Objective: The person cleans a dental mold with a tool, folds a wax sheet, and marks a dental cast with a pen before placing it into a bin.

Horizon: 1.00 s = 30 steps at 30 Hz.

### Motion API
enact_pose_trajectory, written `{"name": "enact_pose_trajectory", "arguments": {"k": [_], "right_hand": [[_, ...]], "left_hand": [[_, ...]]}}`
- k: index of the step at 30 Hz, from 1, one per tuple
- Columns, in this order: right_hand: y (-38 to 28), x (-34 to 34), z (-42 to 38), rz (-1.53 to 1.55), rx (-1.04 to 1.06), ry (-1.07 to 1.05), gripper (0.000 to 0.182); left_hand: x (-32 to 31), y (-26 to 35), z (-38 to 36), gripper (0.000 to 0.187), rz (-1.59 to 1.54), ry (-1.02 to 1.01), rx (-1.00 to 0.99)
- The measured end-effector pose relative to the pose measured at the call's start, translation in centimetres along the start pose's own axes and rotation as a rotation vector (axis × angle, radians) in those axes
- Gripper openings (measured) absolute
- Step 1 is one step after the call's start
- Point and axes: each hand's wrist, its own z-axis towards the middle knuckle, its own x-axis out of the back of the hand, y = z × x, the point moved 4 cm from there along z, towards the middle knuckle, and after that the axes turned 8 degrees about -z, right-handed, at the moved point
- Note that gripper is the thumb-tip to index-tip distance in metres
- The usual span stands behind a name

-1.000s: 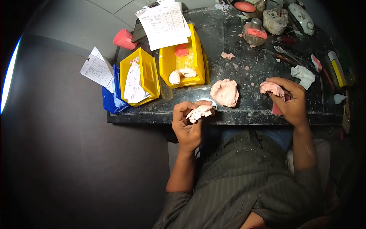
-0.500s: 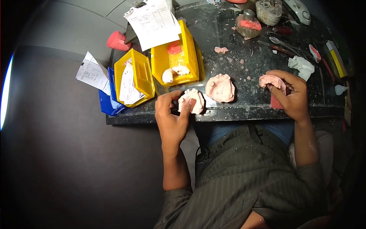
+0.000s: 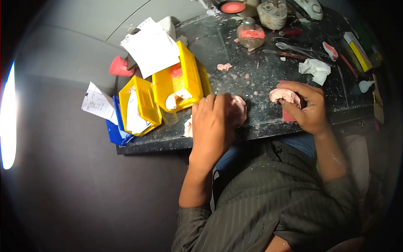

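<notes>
My right hand (image 3: 311,107) grips a pink plaster dental cast (image 3: 286,95), thumb on its near side and fingers curled over the back. Beneath it a flat red wax sheet (image 3: 287,116) shows on the bench. My left hand (image 3: 213,122) is curled over the left part of a second pink dental cast (image 3: 240,110) near the front edge; the thumb and fingertips are hidden. A paler dental cast (image 3: 188,127) lies just left of that hand, mostly covered by it.
Yellow bins (image 3: 195,69) and a blue bin (image 3: 116,133) stand at the left with papers (image 3: 151,48). A pink cup (image 3: 119,66) is behind them. Metal hand tools (image 3: 289,47), a crumpled tissue (image 3: 315,70) and a glass burner (image 3: 250,35) lie toward the back right.
My left hand has left the paler cast and moved right onto the middle pink cast. My right hand still holds its cast. The view has shifted a little.
</notes>
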Motion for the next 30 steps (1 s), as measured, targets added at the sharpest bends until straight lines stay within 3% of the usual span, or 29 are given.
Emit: {"name": "enact_pose_trajectory", "arguments": {"k": [1,4,5,7,10,12,16,30], "right_hand": [[-0.1,0.2,0.1,-0.006,-0.007,0.009,0.031],[-0.5,0.2,0.2,-0.050,0.088,-0.023,0.033],[-0.4,0.3,0.1,-0.057,0.080,-0.018,0.033],[-0.7,0.2,0.0,-0.028,0.126,-0.099,0.036],[-0.7,0.1,-0.1,-0.025,0.190,-0.092,0.036],[-0.8,0.0,-0.3,-0.007,0.227,-0.097,0.036],[-1.0,0.2,-0.3,-0.001,0.211,-0.113,0.037],[-0.7,0.0,-0.6,0.023,0.215,-0.108,0.044]], "left_hand": [[-0.5,0.5,-0.1,0.039,-0.004,-0.008,-0.010],[-2.0,0.7,-0.8,0.035,-0.596,0.241,0.080],[-2.8,1.0,-1.0,0.032,-0.830,0.239,0.124],[-4.5,0.6,-1.0,0.032,-0.898,0.199,-0.013],[-5.7,0.3,-1.3,0.031,-0.866,0.173,-0.095],[-6.5,0.3,-1.9,0.030,-0.957,0.163,-0.005],[-6.1,0.7,-1.8,0.029,-0.881,0.163,-0.105],[-6.2,0.8,-2.0,0.030,-0.831,0.207,-0.087]]}}
